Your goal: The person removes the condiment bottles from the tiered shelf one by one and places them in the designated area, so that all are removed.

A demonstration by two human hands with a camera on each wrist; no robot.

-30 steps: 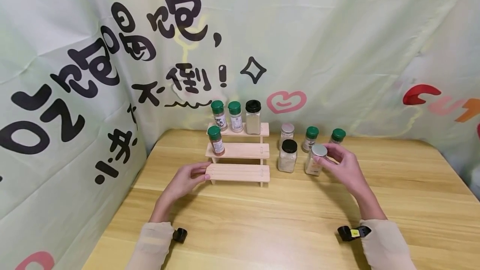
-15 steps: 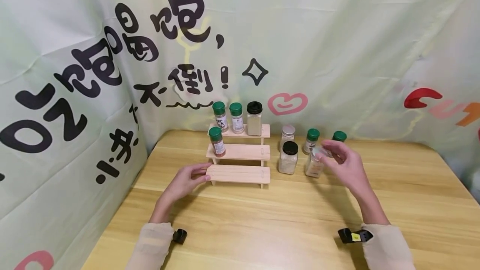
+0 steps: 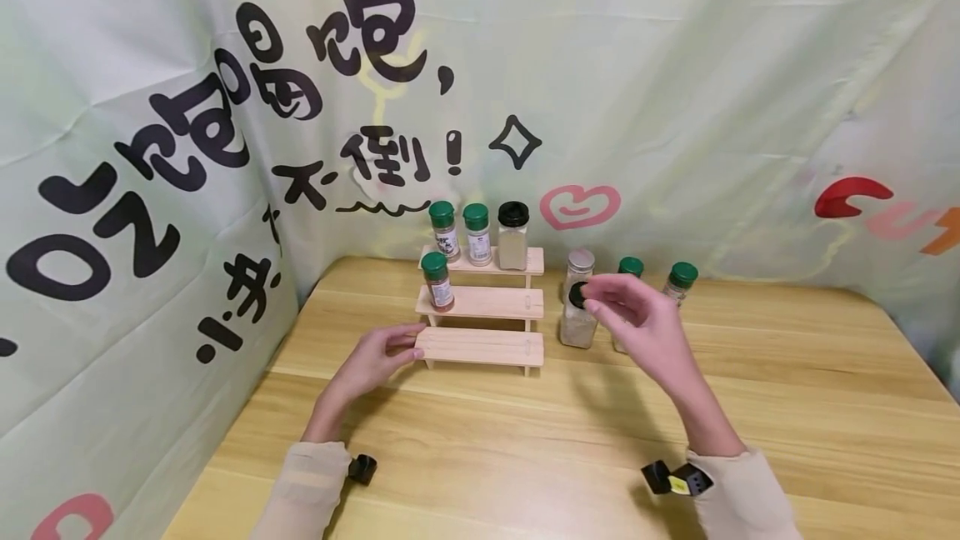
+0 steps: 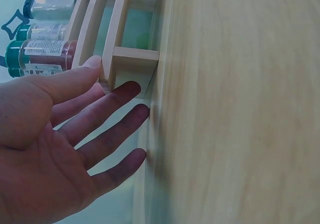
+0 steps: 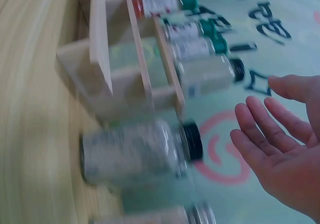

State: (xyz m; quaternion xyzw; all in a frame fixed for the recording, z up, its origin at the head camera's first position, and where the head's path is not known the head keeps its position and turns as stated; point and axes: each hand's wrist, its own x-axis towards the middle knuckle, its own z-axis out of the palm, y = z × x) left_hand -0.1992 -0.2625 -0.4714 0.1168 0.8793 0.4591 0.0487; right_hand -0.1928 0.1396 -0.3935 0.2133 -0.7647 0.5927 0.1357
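Observation:
My left hand [image 3: 375, 361] holds the left end of the lowest step of a three-tier pale wooden rack [image 3: 480, 346], thumb [image 4: 92, 63] at the board's front corner and index finger behind. My right hand [image 3: 645, 327] hovers beside a square spice jar with a black lid [image 3: 577, 330]; its fingers are apart and bent a little, with nothing between them. In the right wrist view that jar [image 5: 132, 151] stands short of the fingertips. Behind the right hand, a silver-lidded jar [image 3: 619, 345] is almost wholly hidden.
On the rack's top step stand two green-capped bottles [image 3: 478, 236] and a black-capped jar [image 3: 513, 244]. One green-capped bottle [image 3: 439, 283] is on the middle step. Further back right are a silver-lidded jar [image 3: 581, 262] and two green-capped bottles [image 3: 681, 277]. A printed cloth [image 3: 712, 107] hangs behind.
My right hand has let go of the front silver-lidded jar, lifted off it and moved left to the black-lidded jar. The left hand has stayed at the rack.

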